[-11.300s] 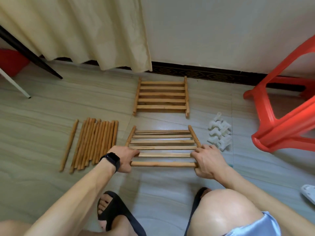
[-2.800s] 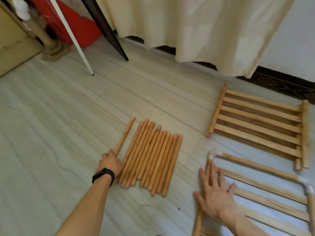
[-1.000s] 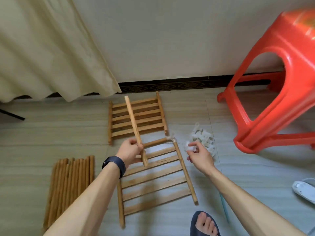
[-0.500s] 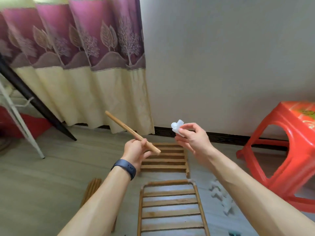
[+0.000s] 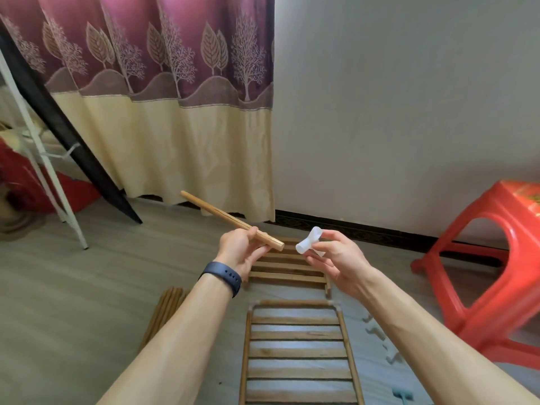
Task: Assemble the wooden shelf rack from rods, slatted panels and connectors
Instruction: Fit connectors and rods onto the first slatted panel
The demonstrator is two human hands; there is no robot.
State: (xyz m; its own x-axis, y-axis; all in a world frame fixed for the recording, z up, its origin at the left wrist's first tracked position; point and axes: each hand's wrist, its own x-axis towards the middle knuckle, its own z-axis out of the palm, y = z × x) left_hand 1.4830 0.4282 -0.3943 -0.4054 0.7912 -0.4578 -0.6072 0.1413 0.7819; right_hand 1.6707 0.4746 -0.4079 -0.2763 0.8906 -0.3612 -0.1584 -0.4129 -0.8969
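My left hand [image 5: 241, 250] grips a wooden rod [image 5: 216, 214] near its right end, the rod slanting up to the left in mid-air. My right hand [image 5: 336, 260] pinches a white plastic connector [image 5: 308, 244], its open socket facing the rod's tip a small gap away. Below on the floor lies a slatted panel [image 5: 298, 350] with a rod and connectors fitted at its far end. A second slatted panel [image 5: 287, 271] lies beyond it, partly hidden by my hands. A bundle of spare rods [image 5: 165, 309] lies left of my forearm.
Loose white connectors [image 5: 380, 337] lie on the floor right of the near panel. A red plastic stool [image 5: 493, 276] stands at right. A curtain [image 5: 163, 118] and wall are ahead; a white stand leg [image 5: 43, 159] and black bar slant at left.
Both hands have come closer together: the connector has dropped and turned toward the rod's tip, narrowing the gap. Earlier, my left hand took the rod from the bundle and my right a connector from the pile.
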